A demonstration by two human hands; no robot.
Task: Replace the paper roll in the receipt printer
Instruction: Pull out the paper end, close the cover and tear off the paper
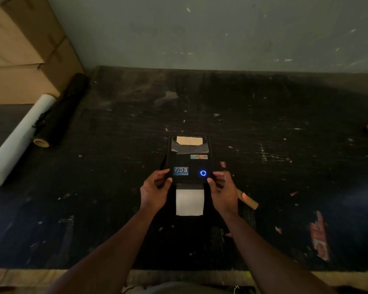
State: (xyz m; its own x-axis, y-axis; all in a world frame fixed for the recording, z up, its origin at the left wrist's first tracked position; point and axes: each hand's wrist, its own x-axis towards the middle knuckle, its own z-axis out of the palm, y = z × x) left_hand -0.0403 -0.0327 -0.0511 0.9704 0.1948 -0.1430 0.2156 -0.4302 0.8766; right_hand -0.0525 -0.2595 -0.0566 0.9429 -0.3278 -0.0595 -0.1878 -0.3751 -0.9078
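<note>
We seem to be in a stockroom: stacked cardboard boxes (23, 49) and rolls of wrapping film (21, 136) lie far left of our hands, on a scuffed black worktop (263, 115).

A single wide-angle head camera is looking forward and steeply down over the dark tabletop (263, 124), sitting close above both forearms, with the receipt printer (188, 159) centred and the wall (200, 32) filling the top.

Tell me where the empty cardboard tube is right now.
In the head view, the cardboard tube lies on the dark table, just to the right of the right hand, which partly covers it, near the printer.
</note>
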